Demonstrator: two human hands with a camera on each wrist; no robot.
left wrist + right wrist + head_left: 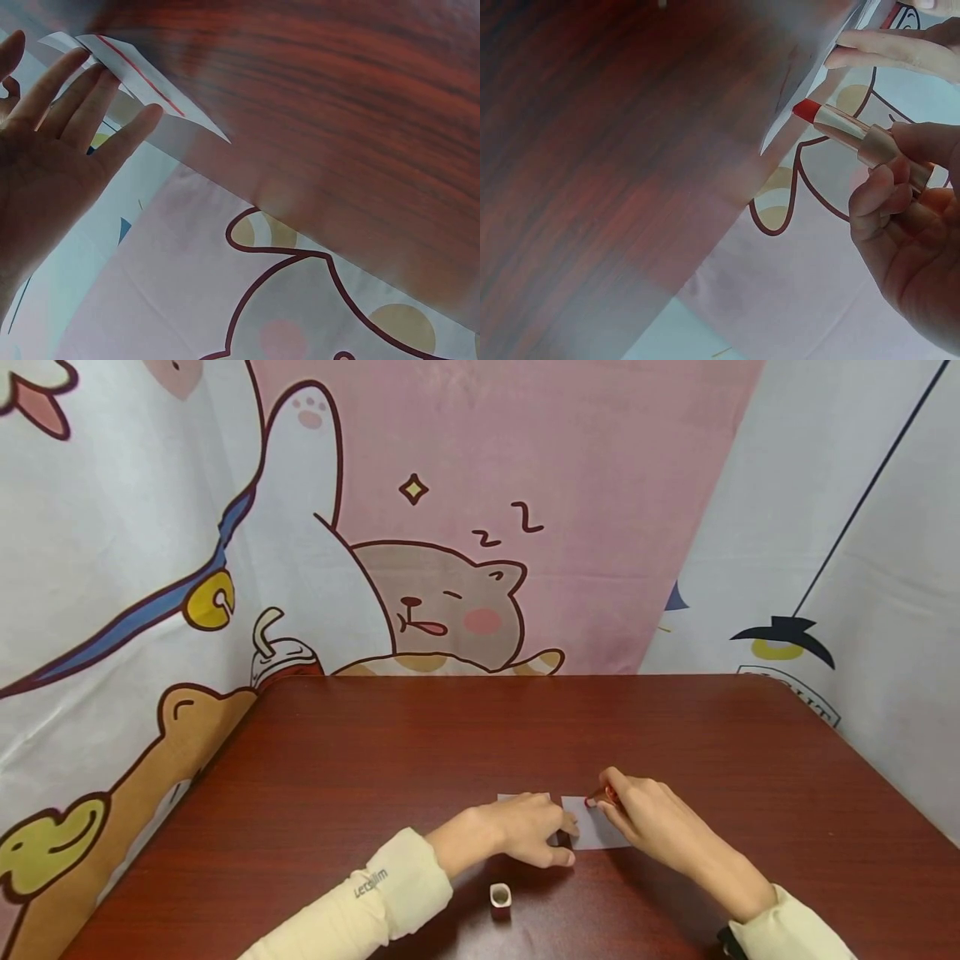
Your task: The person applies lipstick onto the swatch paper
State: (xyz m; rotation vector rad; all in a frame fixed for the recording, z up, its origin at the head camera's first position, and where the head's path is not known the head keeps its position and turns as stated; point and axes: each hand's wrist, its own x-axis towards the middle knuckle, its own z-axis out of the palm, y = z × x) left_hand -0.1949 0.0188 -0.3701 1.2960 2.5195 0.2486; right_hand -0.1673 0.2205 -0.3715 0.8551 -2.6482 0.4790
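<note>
My right hand (pixel 652 818) holds a lipstick (pixel 847 129) with a gold tube and red tip, thumb on one side and curled fingers on the other. The red tip is right at a small white sheet of paper (pixel 596 833) on the table. A red line (pixel 142 75) runs along that paper in the left wrist view. My left hand (pixel 521 831) lies over the paper's left edge, its fingers (pixel 75 101) extended and touching it. Another piece of white paper (pixel 510 797) shows partly behind the left hand, the rest hidden under it.
An open lipstick cap (pixel 500 902) stands upright on the dark red-brown wooden table (pixel 450 735), nearer to me than the left hand. A curtain (pixel 600 485) printed with cartoon animals hangs behind the table and along its sides.
</note>
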